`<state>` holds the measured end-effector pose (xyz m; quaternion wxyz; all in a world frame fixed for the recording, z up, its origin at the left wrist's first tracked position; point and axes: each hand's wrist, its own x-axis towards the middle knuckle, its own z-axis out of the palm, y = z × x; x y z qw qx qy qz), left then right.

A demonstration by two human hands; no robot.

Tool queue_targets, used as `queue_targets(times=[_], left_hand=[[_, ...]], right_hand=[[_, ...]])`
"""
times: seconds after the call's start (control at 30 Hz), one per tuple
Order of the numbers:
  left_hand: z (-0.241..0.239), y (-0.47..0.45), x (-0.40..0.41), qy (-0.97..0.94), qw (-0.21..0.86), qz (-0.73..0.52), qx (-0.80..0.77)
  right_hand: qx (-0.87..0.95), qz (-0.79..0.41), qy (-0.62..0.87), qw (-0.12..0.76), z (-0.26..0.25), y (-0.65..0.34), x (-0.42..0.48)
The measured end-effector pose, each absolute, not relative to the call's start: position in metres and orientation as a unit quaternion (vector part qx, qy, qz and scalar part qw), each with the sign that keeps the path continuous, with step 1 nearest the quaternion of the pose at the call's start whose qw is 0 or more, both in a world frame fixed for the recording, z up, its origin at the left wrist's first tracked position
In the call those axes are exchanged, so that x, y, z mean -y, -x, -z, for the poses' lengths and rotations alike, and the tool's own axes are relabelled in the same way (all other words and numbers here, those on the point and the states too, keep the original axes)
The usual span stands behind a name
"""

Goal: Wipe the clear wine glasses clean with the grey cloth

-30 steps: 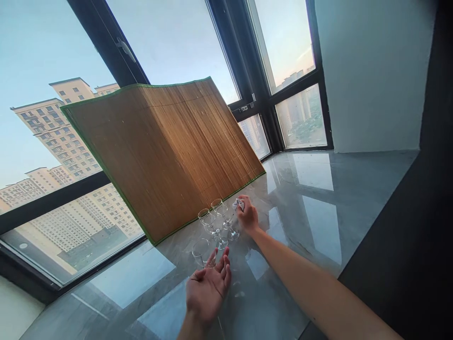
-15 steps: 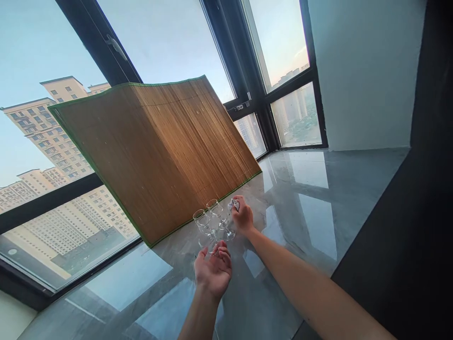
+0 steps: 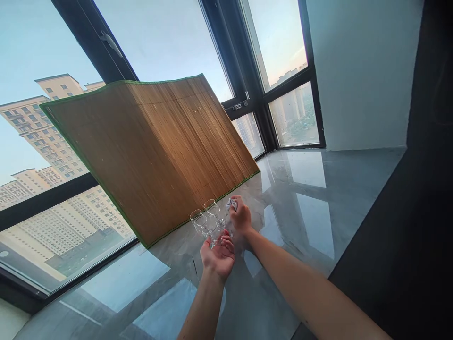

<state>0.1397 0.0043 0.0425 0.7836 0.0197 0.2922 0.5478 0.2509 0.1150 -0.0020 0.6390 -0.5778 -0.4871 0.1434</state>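
Stemmed drinking glasses (image 3: 200, 223), clear, several: we found these grouped on a grey, glossy, marble-look window ledge (image 3: 354, 172), before the lower edge of the mat listed below. Their rims overlapped in view, and we could not settle an exact count.

Left hand (image 3: 217, 259), bare: we noted it palm up at the near side of the glasses, thumb apart from the fingers, the fingers curled inward. Its fingertips overlapped the nearest glassware; whether they gripped a piece or merely lay beside it, we could not tell.

Right hand (image 3: 241, 218), bare: we saw it closed on a small crumpled white cloth (image 3: 231, 204), which showed at the thumb and fingers. Hand and cloth stood just to the right of the glasses, the right forearm (image 3: 297, 283) slanting in from the lower right corner. We listed the two hands as near each other, the left the closer to the viewer.

Bamboo-slat mat (image 3: 152, 156), brown, with green edging: we recorded it leaning in front of the windows, its foot on the ledge, bent along a crease, lighter at the right.

Surroundings: we entered dark window frames (image 3: 226, 52), a pale window handle (image 3: 111, 43), a plain pale wall (image 3: 361, 85) at the right, and tall beige buildings (image 3: 76, 224) beyond the panes at the left.
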Motion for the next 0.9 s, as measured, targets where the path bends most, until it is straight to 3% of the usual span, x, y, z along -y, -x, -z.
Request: queue_targets(times=[0.2,0.3,0.47,0.67,0.73,0.9], left_hand=[[-0.043,-0.130,0.006,-0.016,0.798,-0.530,-0.286],[-0.045,-0.122,0.015,-0.031,0.794,-0.487,-0.362],[-0.036,-0.103,0.030,-0.145,0.634,-0.533,-0.541],[-0.023,-0.094,0.035,-0.299,0.506,-0.595,-0.549],[-0.028,-0.098,0.034,-0.293,0.528,-0.576,-0.550],[-0.046,-0.106,0.023,-0.158,0.733,-0.474,-0.462]], right_hand=[[0.485,-0.150,0.577,0.640,0.003,-0.252,-0.116],[0.484,-0.153,0.574,0.642,0.003,-0.253,-0.117],[0.483,-0.160,0.574,0.642,0.004,-0.252,-0.118],[0.483,-0.157,0.577,0.640,0.004,-0.252,-0.117],[0.483,-0.156,0.577,0.640,0.005,-0.252,-0.118],[0.485,-0.151,0.577,0.640,0.007,-0.251,-0.120]])
